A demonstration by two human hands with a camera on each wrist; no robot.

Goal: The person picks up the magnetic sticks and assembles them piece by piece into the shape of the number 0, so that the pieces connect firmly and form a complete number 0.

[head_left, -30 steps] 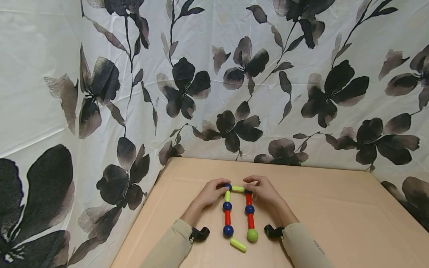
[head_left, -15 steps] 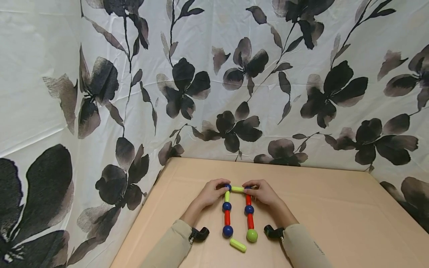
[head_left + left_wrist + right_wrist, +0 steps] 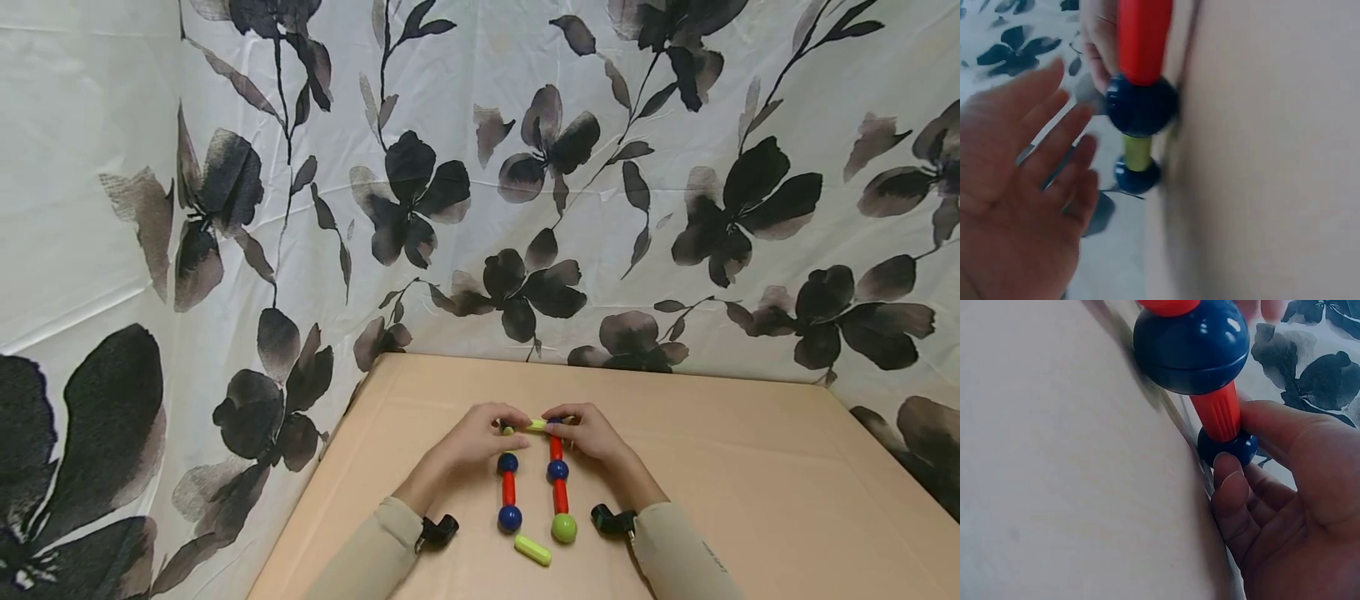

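Left hand (image 3: 472,439) lies flat, fingers loosely spread; right hand (image 3: 588,431) (curled) pinches the top blue ball (image 3: 1227,447) on the surface (image 3: 750,492)

A makeshift recording corner is showing here, not a lived-in room. White flower-printed sheets (image 3: 480,183) are hanging as walls, enclosing a plain tan table (image 3: 750,467).

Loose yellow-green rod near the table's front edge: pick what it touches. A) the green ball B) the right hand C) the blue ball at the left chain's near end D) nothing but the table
D: in the head view the loose yellow-green rod lies alone on the table, with gaps to the green ball and the blue ball.
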